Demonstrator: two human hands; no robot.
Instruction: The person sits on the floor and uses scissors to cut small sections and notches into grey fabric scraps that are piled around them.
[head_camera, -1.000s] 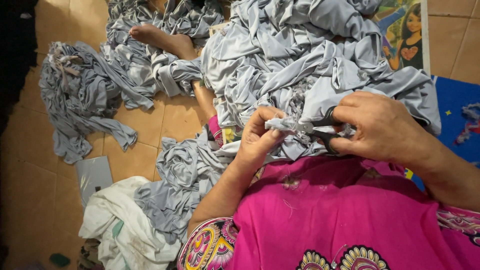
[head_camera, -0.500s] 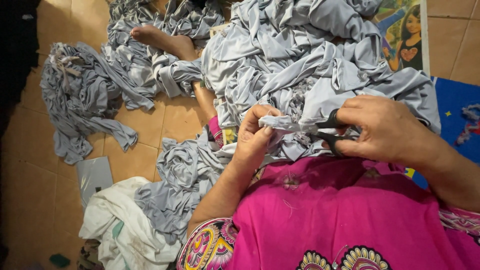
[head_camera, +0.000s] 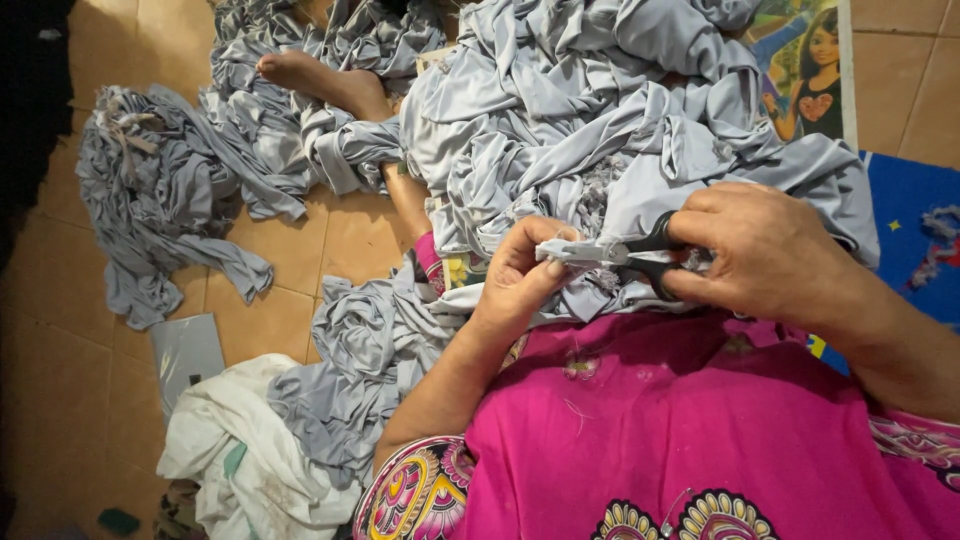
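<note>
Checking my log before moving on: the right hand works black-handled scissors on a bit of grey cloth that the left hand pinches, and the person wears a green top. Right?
Not quite. The top is bright pink, not green, as the head view shows. The rest holds: the right hand works black-handled scissors on grey cloth pinched by the left hand.

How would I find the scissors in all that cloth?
Start at the big heap of grey cloth above the pink lap. At its near edge, the right hand holds the scissors. Their black handles and shiny blades are the only hard thing among soft grey folds.
</note>
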